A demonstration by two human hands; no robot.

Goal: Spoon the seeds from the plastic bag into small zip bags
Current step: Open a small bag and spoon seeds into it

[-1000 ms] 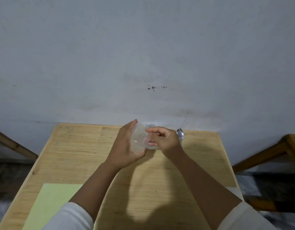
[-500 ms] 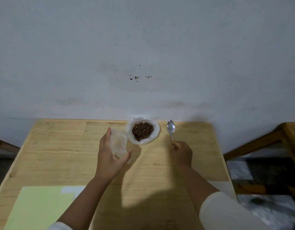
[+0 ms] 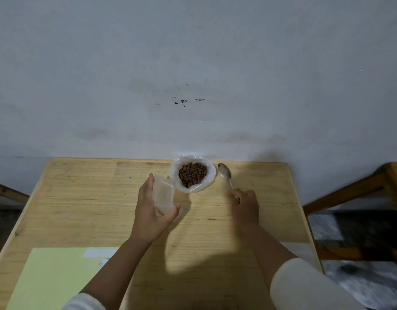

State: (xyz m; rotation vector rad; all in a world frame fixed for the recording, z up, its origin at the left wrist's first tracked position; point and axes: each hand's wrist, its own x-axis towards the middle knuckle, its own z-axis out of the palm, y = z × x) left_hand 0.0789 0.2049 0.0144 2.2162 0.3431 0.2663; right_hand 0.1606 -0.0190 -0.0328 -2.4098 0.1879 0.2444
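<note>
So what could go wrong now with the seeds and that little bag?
Three things might go wrong. The big plastic bag sits right at the table's far edge, open and full of seeds; a bump from the spoon could tip it. The small zip bag in the left hand is floppy, so seeds could miss its mouth. The right hand grips only the handle's end, so a full spoon may wobble.

Table (image 3: 81, 198) is pale matt wood with visible grain; spoon (image 3: 225, 173) is shiny metal. Plastic bag (image 3: 210, 181) and small zip bag (image 3: 163, 195) are thin translucent plastic, seeds (image 3: 192, 174) matt brown. Green sheet (image 3: 52, 278) looks like matt paper.
</note>
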